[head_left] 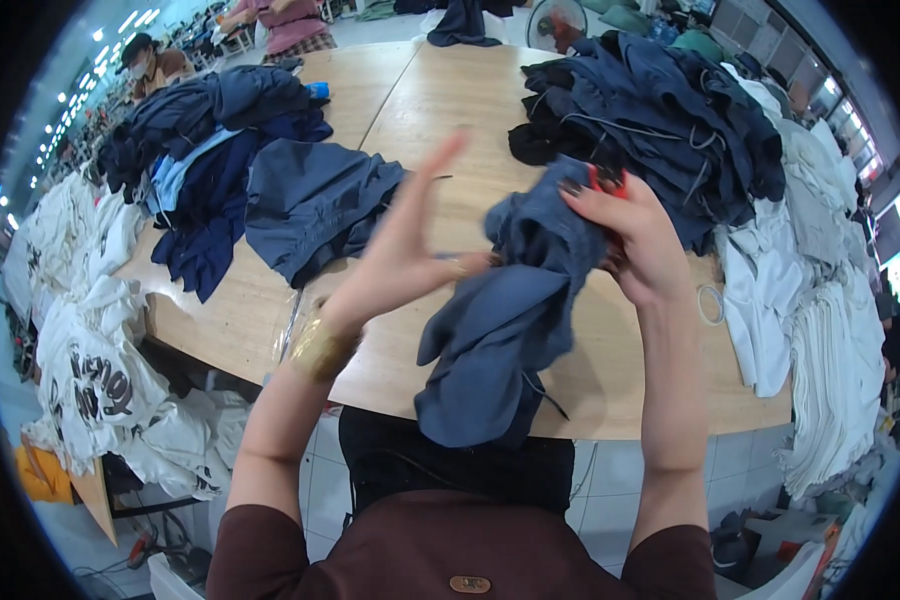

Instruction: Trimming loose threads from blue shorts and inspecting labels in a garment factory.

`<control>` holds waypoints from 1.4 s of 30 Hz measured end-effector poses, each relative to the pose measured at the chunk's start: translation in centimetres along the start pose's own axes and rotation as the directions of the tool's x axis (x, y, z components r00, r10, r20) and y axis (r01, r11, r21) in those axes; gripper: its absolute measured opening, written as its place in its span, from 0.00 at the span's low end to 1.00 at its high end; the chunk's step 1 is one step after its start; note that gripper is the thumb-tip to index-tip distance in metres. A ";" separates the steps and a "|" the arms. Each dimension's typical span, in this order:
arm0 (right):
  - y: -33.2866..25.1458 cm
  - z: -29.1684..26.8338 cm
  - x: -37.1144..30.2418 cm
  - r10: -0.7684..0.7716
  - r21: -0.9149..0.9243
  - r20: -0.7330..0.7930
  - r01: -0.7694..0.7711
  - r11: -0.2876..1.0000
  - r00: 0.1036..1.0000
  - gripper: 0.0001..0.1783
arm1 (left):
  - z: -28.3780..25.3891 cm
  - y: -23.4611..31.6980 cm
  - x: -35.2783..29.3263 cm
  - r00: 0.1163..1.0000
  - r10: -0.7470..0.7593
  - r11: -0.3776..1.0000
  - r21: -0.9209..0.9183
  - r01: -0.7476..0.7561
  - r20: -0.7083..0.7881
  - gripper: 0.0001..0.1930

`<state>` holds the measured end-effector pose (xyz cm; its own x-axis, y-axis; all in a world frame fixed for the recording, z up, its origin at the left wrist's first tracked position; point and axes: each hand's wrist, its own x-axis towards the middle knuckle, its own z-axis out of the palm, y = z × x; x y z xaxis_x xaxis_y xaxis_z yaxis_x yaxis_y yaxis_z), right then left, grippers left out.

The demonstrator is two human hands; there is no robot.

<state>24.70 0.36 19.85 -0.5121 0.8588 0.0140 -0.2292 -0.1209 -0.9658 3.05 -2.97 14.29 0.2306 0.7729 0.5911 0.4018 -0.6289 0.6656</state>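
A crumpled blue-grey garment (505,315) hangs over the table's near edge, with a dark cord dangling at its lower right. My right hand (635,225) is closed on its upper part. A red-handled tool (608,182) sits in that same hand, its kind mostly hidden by fingers and cloth. Left of the garment, my left hand (405,250) is spread with thumb and fingers apart, somewhat blurred; its thumb tip comes close to the cloth. Beyond that wrist, another blue-grey garment (315,205) with a gathered band lies on the wooden table (410,110).
Dark blue garments (220,110) are heaped at the far left, and a larger dark pile (650,120) with cords at the far right. White garments (100,380) line the left side; folded white cloth (835,390) hangs at the right. A roll of tape (711,305) lies near the right edge.
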 end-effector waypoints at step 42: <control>-6.9 0.1 1.5 -0.363 -0.230 0.062 0.367 0.901 0.930 0.06 | -10.7 3.3 3.9 0.851 -0.208 0.458 -0.720 0.521 0.482 0.18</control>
<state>25.45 2.40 26.56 -0.4439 0.8116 0.3798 -0.2046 0.3209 -0.9248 -4.17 -2.89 23.66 0.5401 0.8291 0.1446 -0.3343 0.0536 0.9410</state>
